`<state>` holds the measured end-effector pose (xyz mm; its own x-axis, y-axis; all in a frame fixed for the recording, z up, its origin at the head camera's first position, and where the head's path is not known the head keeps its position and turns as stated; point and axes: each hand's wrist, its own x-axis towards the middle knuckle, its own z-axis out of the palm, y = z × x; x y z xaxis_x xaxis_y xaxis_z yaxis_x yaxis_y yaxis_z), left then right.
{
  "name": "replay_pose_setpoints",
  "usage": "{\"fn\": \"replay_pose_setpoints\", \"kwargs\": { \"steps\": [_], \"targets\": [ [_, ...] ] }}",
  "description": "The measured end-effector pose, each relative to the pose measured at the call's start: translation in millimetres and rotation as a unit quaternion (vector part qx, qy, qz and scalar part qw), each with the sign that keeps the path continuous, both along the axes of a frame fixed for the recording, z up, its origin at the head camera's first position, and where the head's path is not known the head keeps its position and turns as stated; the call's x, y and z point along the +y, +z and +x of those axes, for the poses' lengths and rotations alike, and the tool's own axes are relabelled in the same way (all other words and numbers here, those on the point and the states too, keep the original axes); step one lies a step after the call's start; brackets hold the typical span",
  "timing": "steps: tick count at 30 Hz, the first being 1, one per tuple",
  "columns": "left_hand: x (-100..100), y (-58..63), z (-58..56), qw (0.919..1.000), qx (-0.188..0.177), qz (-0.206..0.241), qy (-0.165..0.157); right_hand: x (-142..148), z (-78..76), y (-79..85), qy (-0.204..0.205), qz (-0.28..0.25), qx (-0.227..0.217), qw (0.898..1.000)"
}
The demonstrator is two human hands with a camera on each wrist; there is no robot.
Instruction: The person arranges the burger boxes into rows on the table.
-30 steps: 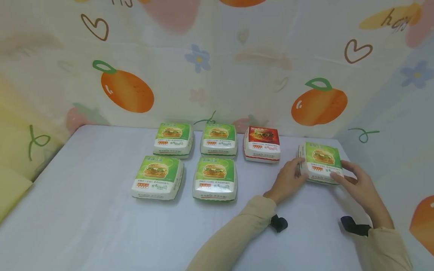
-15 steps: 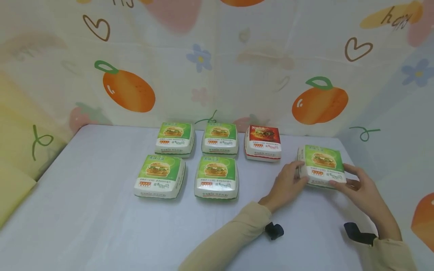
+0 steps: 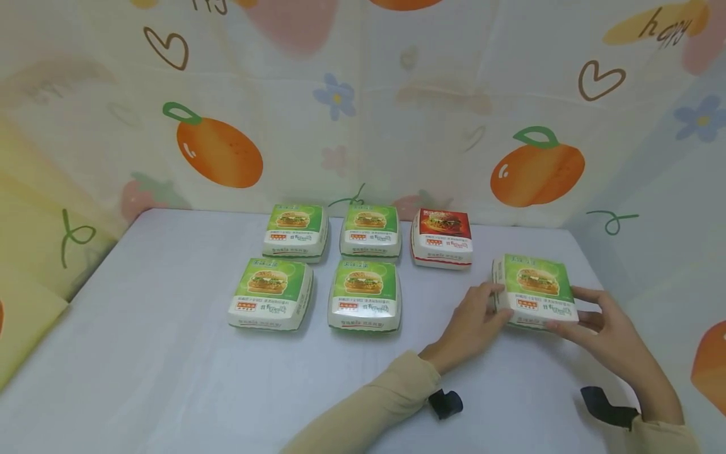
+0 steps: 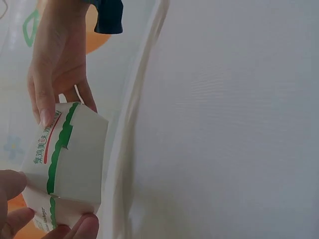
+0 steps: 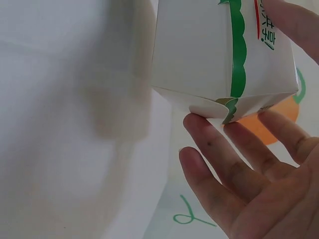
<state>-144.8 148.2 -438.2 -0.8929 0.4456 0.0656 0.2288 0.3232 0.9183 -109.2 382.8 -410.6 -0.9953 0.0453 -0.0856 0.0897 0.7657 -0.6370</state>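
Note:
Both hands hold a green-and-white burger box (image 3: 535, 290) at the right of the table, lid upward. My left hand (image 3: 467, 325) grips its left side, thumb at the front corner. On the opposite side, my right hand (image 3: 612, 337) has its thumb at the front and its fingers along the side. In the right wrist view the box's plain white underside (image 5: 194, 50) shows, raised over the tabletop. Nearest to the left hand stands a red-and-white burger box (image 3: 442, 238) in the back row.
Several more green burger boxes (image 3: 364, 296) stand in two rows left of the red one. A white cloth covers the table (image 3: 187, 378). Behind it hangs a curtain (image 3: 420, 145) printed with fruit. Dark wrist-worn pieces (image 3: 445, 403) jut below each cuff.
The held burger box has come toward the person and slightly left, with both hands moving along with it. The other boxes have stayed in place while the head view shifted slightly.

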Motion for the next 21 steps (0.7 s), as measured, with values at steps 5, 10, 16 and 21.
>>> {"fn": "replay_pose_setpoints", "kwargs": {
  "steps": [5, 10, 16, 21],
  "targets": [
    [-11, -0.3, 9.2, 0.9998, 0.003, -0.015, -0.008, -7, 6.6, -1.3, 0.000, -0.006, -0.010, 1.000],
    [-20, -2.9, 16.0, 0.9999, -0.005, -0.011, -0.009, -17, 9.2, 0.0, -0.001, -0.007, -0.025, 1.000],
    [-33, -2.5, 23.6, 0.9996, -0.016, -0.022, -0.001, -30, 9.4, 1.1, 0.017, -0.016, -0.031, 0.999],
    [-45, -3.1, 27.9, 0.9995, -0.013, -0.025, 0.013, -44, 7.9, 1.0, 0.028, -0.024, -0.025, 0.999]
  ]
}}
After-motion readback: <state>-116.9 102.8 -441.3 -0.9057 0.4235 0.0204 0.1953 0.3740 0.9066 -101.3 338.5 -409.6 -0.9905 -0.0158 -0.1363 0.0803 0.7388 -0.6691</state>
